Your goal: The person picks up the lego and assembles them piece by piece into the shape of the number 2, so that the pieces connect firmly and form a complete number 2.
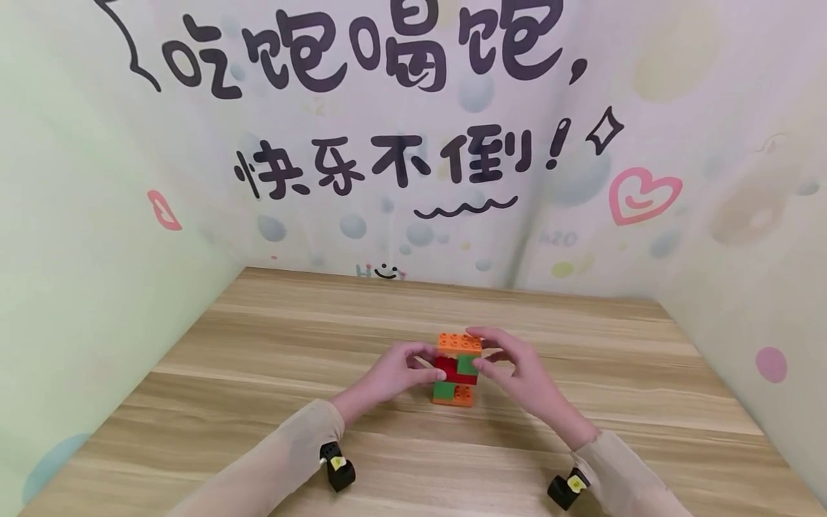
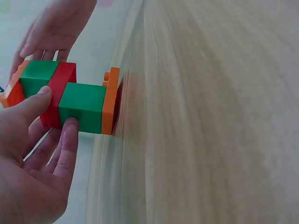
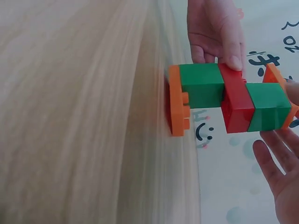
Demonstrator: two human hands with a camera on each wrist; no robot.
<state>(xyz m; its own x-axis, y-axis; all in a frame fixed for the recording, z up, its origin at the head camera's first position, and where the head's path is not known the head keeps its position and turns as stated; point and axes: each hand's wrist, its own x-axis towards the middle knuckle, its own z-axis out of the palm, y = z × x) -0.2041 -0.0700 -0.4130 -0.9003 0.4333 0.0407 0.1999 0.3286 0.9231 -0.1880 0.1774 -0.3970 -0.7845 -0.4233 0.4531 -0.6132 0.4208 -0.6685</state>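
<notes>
A small tower of toy building bricks stands upright on the table in front of me. Its base is an orange plate (image 2: 110, 102), with a lower green brick (image 2: 84, 105) on one end. Across that lies a red brick (image 3: 237, 107), topped by an upper green brick (image 3: 268, 109) at the opposite end and an orange studded plate (image 1: 457, 342). My left hand (image 1: 395, 372) holds the red brick from the left, thumb on its near face, a fingertip reaching the lower green brick. From the right, my right hand (image 1: 525, 368) grips the top orange plate and upper green brick.
The wood-grain tabletop (image 1: 258, 345) reaches back to a printed wall cloth (image 1: 362, 237) with dark lettering. Pale side walls flank the table. Small black cameras sit at the left cuff (image 1: 339, 468) and the right cuff (image 1: 568, 488).
</notes>
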